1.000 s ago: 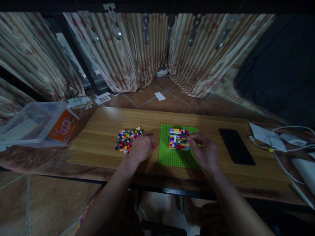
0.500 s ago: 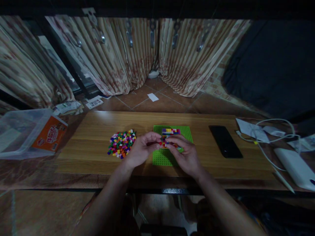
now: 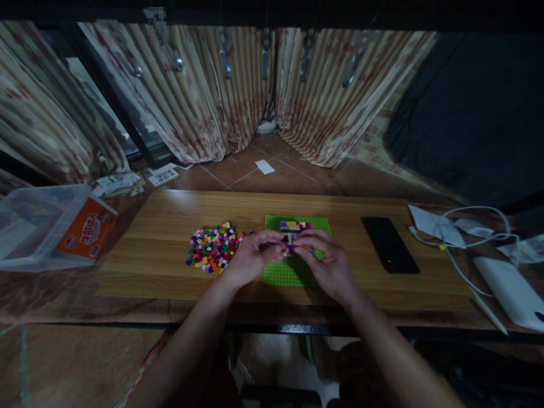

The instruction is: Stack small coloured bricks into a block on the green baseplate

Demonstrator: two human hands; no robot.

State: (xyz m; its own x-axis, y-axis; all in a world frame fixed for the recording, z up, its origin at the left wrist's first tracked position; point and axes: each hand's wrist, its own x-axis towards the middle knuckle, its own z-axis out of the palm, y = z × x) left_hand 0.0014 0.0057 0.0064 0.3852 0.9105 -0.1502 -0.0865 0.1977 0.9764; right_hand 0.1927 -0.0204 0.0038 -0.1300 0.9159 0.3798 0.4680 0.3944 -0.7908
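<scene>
A: Where are the hands?

B: Both have come together over the middle of the table. The left hand [image 3: 249, 258] has left the loose heap, where it rested a second ago, and its fingertips now meet those of the right hand [image 3: 329, 266] at the near edge of the multicoloured brick block [image 3: 293, 232]. Both sets of fingers are curled and pinched in on that edge; whether a single small brick sits between them, I cannot tell, since the light is too dim.

A: So what does that shift mean for the work?

B: I'd judge a piece picked from the heap has been carried over and is being pressed onto the block.

A: And the block itself?

B: It stands on the green baseplate [image 3: 289, 272], just beyond the fingertips, partly hidden by them. The pile of loose coloured bricks [image 3: 210, 248] lies just left of the left hand, apart from it.

A: Farther out?

B: A black phone [image 3: 389, 243] lies right of the baseplate, white cables [image 3: 471, 241] past it, a clear plastic box [image 3: 38, 224] far left, striped curtains [image 3: 238, 90] behind.
</scene>
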